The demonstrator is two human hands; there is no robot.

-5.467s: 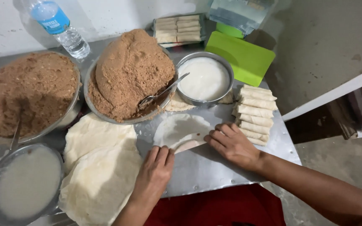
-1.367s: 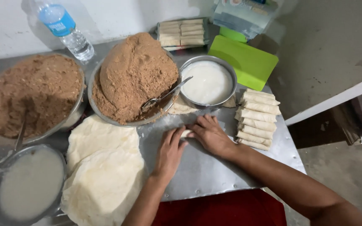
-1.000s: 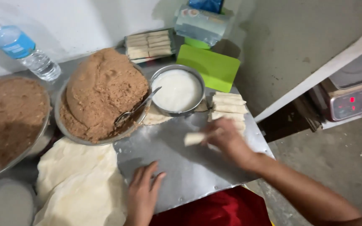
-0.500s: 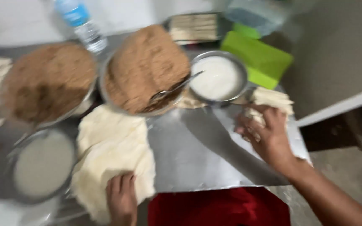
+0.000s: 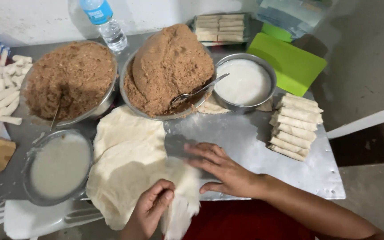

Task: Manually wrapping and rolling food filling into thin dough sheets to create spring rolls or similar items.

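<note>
**Peeling one wrapper off the stack**

Pinching the near edge of a thin wrapper sheet (image 5: 181, 195), my left hand (image 5: 150, 209) is lifting it off the stack of wrappers (image 5: 125, 164) at the front left of the metal table (image 5: 245, 138). My left fingers are curled together and clamped on the sheet's edge; the loose part is blurring as it hangs toward me. My right hand (image 5: 225, 171) is lying flat, fingers spread and slightly apart, its fingertips touching the sheet's far edge, gripping nothing.

Step in hand, as I judge it: separating a single sheet. The next move is calling for a slow, even pull, since the sheet is looking papery, floppy and liable to tear or drag a second one along.

Working outward:
- The stack is pale cream, floury, round-edged and uneven.
- Just behind it, a metal bowl with a tall mound of brown filling (image 5: 170, 66), fine and crumbly, is holding a spoon (image 5: 196, 91).
- To its right, a bowl of white paste (image 5: 243, 82), smooth and glossy.
- Further right, a pile of finished rolls (image 5: 296, 126), slim cylinders lying side by side.
- At left, a second bowl of coarser brown filling (image 5: 70, 80), and nearer me another bowl of pale paste (image 5: 58, 164).
- Behind, a plastic water bottle (image 5: 105, 24) and a green board (image 5: 292, 62).
</note>
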